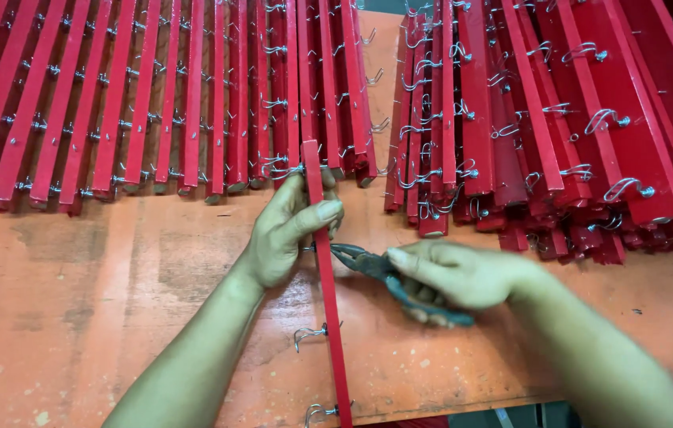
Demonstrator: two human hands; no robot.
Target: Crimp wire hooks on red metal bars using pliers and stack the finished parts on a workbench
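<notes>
My left hand (289,230) grips a long red wooden strip (330,317) that stands on edge and runs from the far pile toward me across the orange table (99,293). Metal hooks (308,333) stick out of its left side. My right hand (463,273) is closed on the handles of dark pliers (368,261), whose jaws meet the strip just below my left thumb.
A wide row of red strips with metal hooks (146,95) leans at the back left. A second, messier pile of the same strips (542,119) fills the back right. The table's near edge (447,408) runs at the bottom right.
</notes>
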